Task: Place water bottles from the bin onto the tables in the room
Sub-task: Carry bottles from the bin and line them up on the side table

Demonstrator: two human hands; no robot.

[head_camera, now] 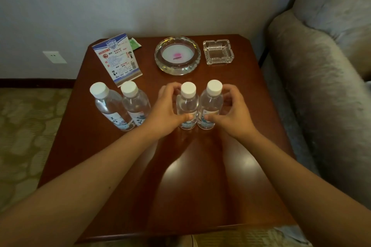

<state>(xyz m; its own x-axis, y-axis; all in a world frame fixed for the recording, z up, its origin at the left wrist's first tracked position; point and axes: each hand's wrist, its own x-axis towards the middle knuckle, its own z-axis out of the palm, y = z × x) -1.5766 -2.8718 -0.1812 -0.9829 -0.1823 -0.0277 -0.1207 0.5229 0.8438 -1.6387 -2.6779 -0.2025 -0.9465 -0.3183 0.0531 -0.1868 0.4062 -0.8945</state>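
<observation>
— What sort of place is it?

— A carpeted room with a pale wall, and a dark polished wooden table [200, 176] pushed against that wall, a grey sofa [321, 86] just beside it on the right.

— Start nearest. What comes first?

— Two bare forearms coming in from the bottom corners over the bare front part of the table. Then the hands. The left hand [166, 112] is wrapped around a bottle [187, 106], thumb on the near side over the label, fingers curled behind. The right hand [230, 114] does the same with the bottle next to it [210, 108].

— So both are gripping?

— Yes, each hand is closed around its own bottle. Both bottles stand upright on the table, touching or nearly so (I cannot tell which), white caps on.

— Any others?

— Two more bottles to the left, also upright and capped: one near the table's left edge [112, 106], one just beside it [134, 104]. No hand is on them.

— And further back?

— A printed card [118, 58] standing tilted behind the left pair, something green [134, 44] peeking out behind it. Toward the wall, a round glass dish [177, 55] with a pink mark in its middle, and a square glass ashtray [218, 52] to its right. A white wall socket [54, 57] sits low on the wall at the left.
</observation>
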